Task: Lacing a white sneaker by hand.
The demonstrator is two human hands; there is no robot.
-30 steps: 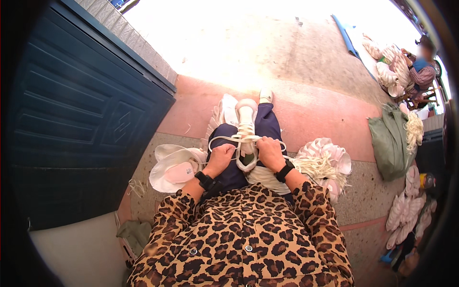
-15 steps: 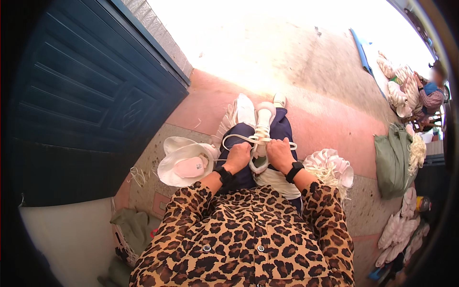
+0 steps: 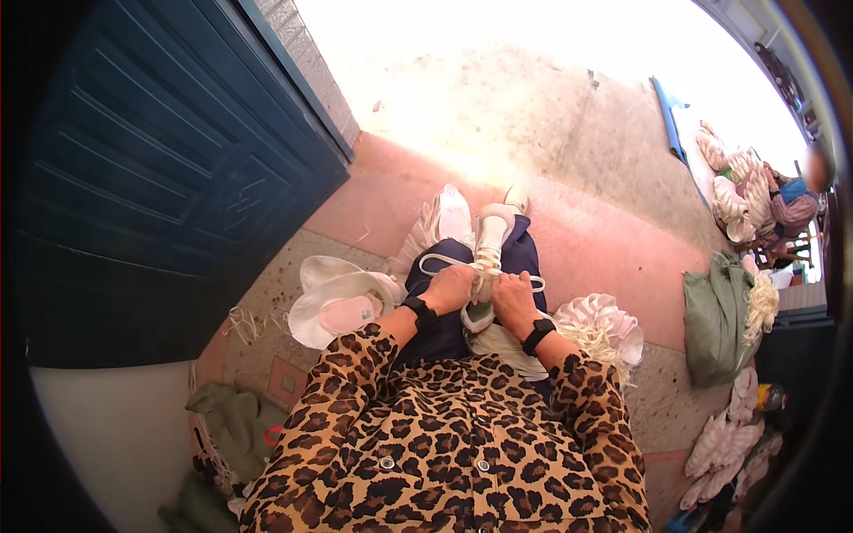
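Head view: gripping white lace [image 3: 488, 264] with left hand [image 3: 451, 287] and right hand [image 3: 517, 302], fingers curled nearly closed, just over pale shoe [image 3: 492, 229]. Held lengthwise between legs in dark trousers [image 3: 524, 252], toe pointing away. At left, pink sole-shaped piece [image 3: 349, 313] on white material [image 3: 309, 327]; at right, pale heap [image 3: 604, 327] with cream strands.

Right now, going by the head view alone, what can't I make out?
All in the head view:
- Where the white shoelace crosses: hidden by the left hand and right hand.
- The white sneaker's middle: partly covered by those hands.
- The co-worker's head: blurred.
- What the yellow-and-dark object is: too small.
- The olive-green cloth's full extent: partly behind the leopard-print sleeve.
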